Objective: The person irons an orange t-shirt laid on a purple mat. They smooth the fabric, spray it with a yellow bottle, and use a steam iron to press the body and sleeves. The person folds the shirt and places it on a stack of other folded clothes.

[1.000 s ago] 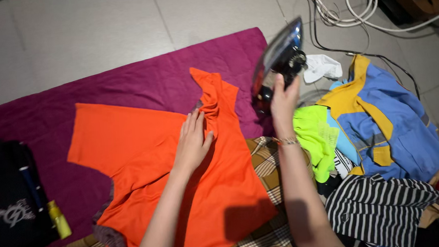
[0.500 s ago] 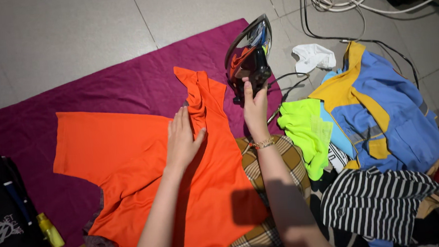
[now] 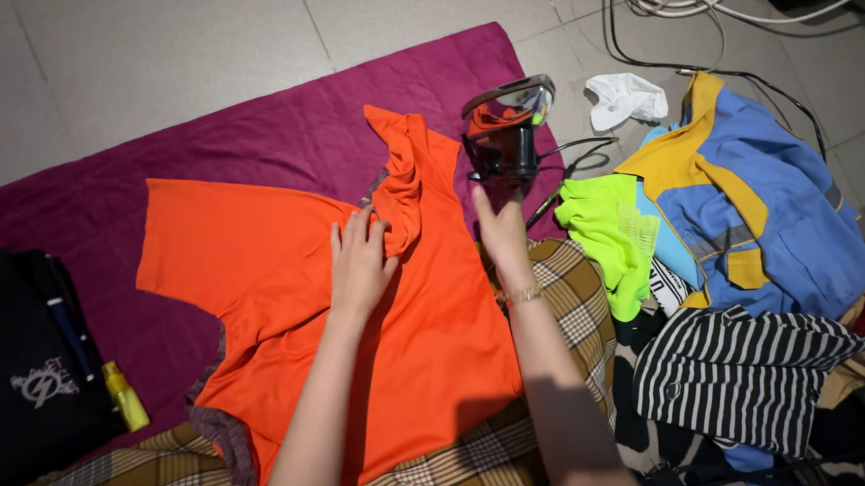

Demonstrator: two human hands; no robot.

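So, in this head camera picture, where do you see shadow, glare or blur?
Head view: a dark shadow falls on the orange shirt lower edge, below the right forearm; the iron soleplate shines and mirrors orange cloth; the right hand looks slightly soft, the left hand sharp; the top right corner is dim.

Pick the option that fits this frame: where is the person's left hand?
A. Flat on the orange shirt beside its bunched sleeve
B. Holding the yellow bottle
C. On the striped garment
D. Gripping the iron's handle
A. The left hand lies palm down on the orange shirt, fingers at the bunched sleeve, while the iron stands on the purple cloth just beyond the right hand.
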